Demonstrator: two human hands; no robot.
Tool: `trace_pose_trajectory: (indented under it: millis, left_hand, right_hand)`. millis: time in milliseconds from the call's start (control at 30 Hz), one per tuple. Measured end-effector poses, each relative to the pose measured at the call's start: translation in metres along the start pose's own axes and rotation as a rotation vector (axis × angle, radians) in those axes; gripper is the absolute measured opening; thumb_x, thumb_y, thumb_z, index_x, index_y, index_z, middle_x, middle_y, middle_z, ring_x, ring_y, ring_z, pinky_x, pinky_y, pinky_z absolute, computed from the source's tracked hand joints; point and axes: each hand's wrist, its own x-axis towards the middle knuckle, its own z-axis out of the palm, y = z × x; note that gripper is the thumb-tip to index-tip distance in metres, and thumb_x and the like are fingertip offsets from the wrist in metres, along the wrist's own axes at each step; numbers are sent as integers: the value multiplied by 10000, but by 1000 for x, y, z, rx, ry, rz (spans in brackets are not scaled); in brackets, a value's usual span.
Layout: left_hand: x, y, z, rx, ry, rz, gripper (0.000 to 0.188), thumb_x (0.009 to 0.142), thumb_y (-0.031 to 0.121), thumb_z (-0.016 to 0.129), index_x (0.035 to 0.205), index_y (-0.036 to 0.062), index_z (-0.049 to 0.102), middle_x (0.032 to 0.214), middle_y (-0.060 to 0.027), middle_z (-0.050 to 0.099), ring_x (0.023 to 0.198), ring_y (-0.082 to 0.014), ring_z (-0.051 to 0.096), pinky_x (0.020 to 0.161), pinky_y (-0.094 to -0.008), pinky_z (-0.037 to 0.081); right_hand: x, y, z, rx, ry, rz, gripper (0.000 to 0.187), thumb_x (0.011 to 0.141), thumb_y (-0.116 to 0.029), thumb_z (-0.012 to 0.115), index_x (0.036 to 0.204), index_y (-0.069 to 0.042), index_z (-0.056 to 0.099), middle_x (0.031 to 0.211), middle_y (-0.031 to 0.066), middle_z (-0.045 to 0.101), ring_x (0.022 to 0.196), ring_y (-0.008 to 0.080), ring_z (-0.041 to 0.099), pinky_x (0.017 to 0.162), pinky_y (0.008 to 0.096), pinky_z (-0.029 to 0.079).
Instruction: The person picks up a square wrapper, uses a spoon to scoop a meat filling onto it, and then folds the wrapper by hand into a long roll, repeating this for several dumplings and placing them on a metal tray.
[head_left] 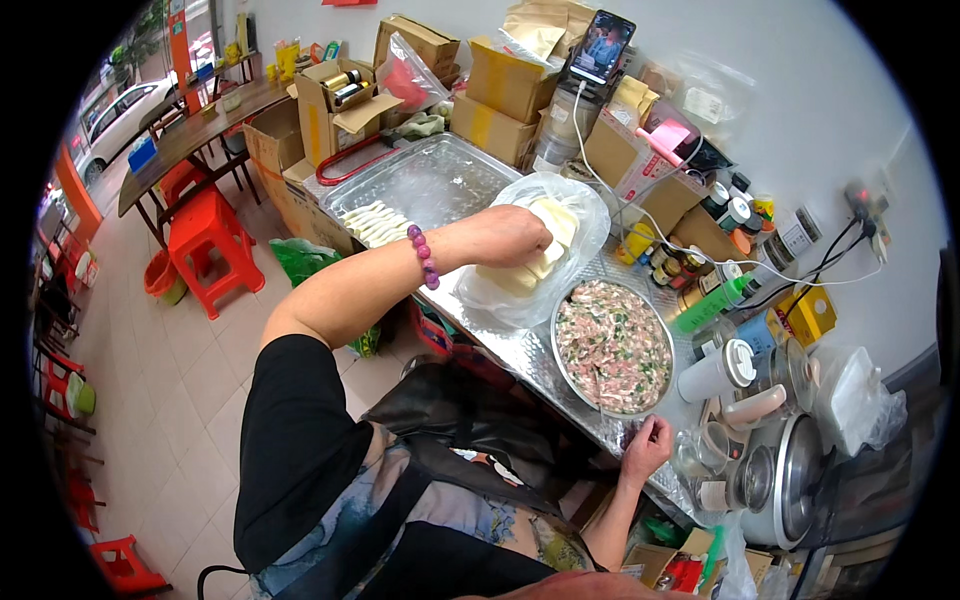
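Observation:
My left hand (508,237), with a purple bead bracelet at the wrist, reaches over a stack of pale yellow dough wrappers (562,222) in a clear plastic bag (592,205). Its fingers are bent and pressed together at the wrappers; the fingertips are partly hidden. At the table's near edge my right hand (648,450) is closed, and what it holds, if anything, I cannot make out. Just beyond it stands a round metal bowl (556,352) of minced meat with green bits (612,345). Folded pale dumplings (375,222) lie in rows on a metal tray (440,175).
Cardboard boxes (492,128) and a phone (602,48) line the wall. To the right crowd seasoning jars, a green bottle (712,303), a white cup (718,370) and a large lidded pot (795,480). Red stools (208,250) stand on the tiled floor at left.

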Motion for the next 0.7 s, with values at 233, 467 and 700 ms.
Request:
trace_pose_trajectory:
  millis: [233,467,700]
  left_hand:
    - [7,-22,6,-285,366,-293,156,818,157,528,838,3,548,795,-187,599,759,-359,585,647,-416,455]
    - [1,-60,3,-1592,514,-616,292,905,214,392,1089,10,492,1042,-167,587,969,-291,587,813,-402,478]
    - [-27,-42,-4,-2091,806,-554,377,940,257,403,1198,-17,424,1198,-167,517,1087,-313,530,952,-459,421]
  right_hand:
    - [-1,1,1,-10,18,-25,65,809,-44,574,812,20,580,759,134,592,671,255,562,616,333,451]
    - [-1,1,1,-33,23,-62,72,810,-52,578,815,20,580,761,133,594,667,255,565,615,332,454]
    - [-2,3,2,-22,15,-1,79,814,-62,580,807,17,579,753,135,590,665,259,563,612,339,451]
